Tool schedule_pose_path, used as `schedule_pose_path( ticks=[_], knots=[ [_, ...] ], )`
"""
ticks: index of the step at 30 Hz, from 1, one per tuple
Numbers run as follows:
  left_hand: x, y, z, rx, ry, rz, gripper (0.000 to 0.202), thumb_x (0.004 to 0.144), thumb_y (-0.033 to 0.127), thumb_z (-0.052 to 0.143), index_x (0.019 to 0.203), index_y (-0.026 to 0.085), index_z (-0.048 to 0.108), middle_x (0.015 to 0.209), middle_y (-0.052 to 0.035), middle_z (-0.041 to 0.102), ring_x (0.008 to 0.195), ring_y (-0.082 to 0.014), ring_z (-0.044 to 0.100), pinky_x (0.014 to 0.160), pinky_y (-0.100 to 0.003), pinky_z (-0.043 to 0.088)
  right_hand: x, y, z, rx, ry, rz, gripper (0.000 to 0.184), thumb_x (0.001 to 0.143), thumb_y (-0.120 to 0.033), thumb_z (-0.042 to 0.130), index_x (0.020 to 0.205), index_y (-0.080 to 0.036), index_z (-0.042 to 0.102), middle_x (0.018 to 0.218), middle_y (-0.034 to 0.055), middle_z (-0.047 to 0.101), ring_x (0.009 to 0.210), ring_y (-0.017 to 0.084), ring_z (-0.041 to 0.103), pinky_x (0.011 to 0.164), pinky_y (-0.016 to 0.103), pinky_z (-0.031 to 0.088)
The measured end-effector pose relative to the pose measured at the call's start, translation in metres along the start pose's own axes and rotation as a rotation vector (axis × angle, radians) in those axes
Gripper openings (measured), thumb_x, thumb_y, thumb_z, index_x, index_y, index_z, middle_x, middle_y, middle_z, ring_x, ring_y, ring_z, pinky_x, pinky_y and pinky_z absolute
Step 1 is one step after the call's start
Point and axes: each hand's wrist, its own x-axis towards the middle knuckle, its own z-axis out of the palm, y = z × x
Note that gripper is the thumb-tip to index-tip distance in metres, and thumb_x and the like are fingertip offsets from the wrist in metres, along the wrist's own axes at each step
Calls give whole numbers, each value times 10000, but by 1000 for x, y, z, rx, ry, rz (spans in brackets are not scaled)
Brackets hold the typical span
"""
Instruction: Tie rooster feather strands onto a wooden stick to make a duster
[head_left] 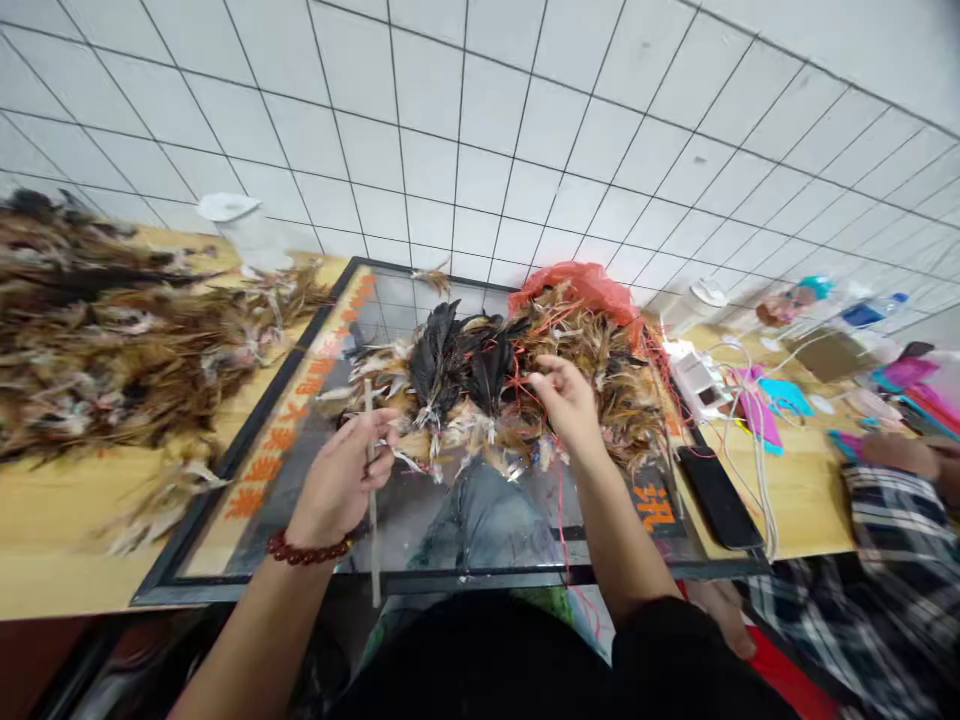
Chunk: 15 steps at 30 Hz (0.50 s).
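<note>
My left hand [346, 480], with a red bead bracelet at the wrist, is closed around a thin pale stick [373, 545] that points down toward me. My right hand [564, 400] reaches into a pile of brown and black feathers [480, 375] and pinches a thin red string [559, 490] that hangs down along my forearm. The feathers lie on a black-framed glass pane [247, 450] with orange characters along its edges.
A larger heap of brown feathers [105, 340] covers the wooden table at the left, near a white cup [244, 230]. A red plastic bag [581, 285] sits behind the pile. A black phone [716, 495], white cables and colourful items lie to the right, by another person's plaid sleeve [892, 530].
</note>
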Motion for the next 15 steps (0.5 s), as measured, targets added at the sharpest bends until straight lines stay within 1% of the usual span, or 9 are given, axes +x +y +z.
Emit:
schedule_pose_path(
  ticks=[2, 4, 6, 8, 10, 12, 14, 15],
  knots=[
    [6, 1, 2, 352, 52, 143, 443, 769, 558, 604, 992, 175, 617, 743, -13, 599, 501, -113, 420, 459, -237, 294, -4, -7, -11, 61, 108, -54, 358, 789, -428, 701, 1035, -181, 622, 661, -57, 480, 577, 85, 399, 556, 215, 340],
    [13, 2, 7, 684, 83, 242, 333, 809, 467, 588, 960, 176, 643, 795, -56, 664, 622, -172, 550, 560, -274, 398, -8, -13, -17, 116, 150, -70, 327, 804, -428, 697, 1021, -193, 625, 691, -47, 504, 581, 81, 400, 556, 211, 341],
    [22, 4, 17, 1029, 94, 311, 270, 850, 382, 546, 957, 165, 666, 869, -111, 713, 802, -251, 640, 702, -331, 451, -14, -17, -16, 172, 117, -45, 304, 801, -420, 709, 995, -199, 634, 700, -42, 522, 577, 77, 407, 560, 210, 351],
    [33, 4, 28, 1266, 83, 292, 308, 881, 374, 508, 967, 136, 683, 872, -164, 724, 869, -312, 668, 738, -370, 453, -21, -18, -9, 204, 56, -5, 299, 779, -412, 731, 971, -199, 644, 728, -30, 557, 595, 79, 438, 578, 213, 376],
    [43, 5, 38, 1420, 66, 228, 347, 889, 393, 493, 944, 121, 702, 870, -205, 726, 874, -353, 680, 703, -384, 448, -28, -15, 1, 224, -16, 50, 309, 761, -411, 745, 964, -198, 649, 737, -26, 573, 598, 81, 450, 579, 215, 381],
    [49, 5, 42, 1476, 63, 185, 337, 880, 381, 490, 888, 131, 716, 888, -218, 729, 878, -367, 682, 664, -377, 435, -35, -9, 12, 240, -105, 125, 325, 756, -418, 744, 974, -195, 651, 682, -44, 539, 558, 75, 414, 550, 212, 350],
    [51, 5, 39, 1429, 86, 206, 325, 875, 370, 486, 824, 148, 718, 868, -195, 731, 869, -351, 678, 649, -358, 420, -41, -2, 22, 245, -204, 198, 337, 754, -426, 742, 978, -188, 660, 636, -61, 504, 532, 68, 381, 538, 209, 321],
    [50, 6, 36, 1367, 98, 235, 331, 877, 378, 483, 798, 155, 714, 831, -173, 727, 849, -332, 674, 647, -346, 413, -43, 1, 27, 246, -249, 228, 339, 747, -428, 746, 969, -184, 667, 638, -60, 513, 538, 67, 389, 547, 210, 325]
  ],
)
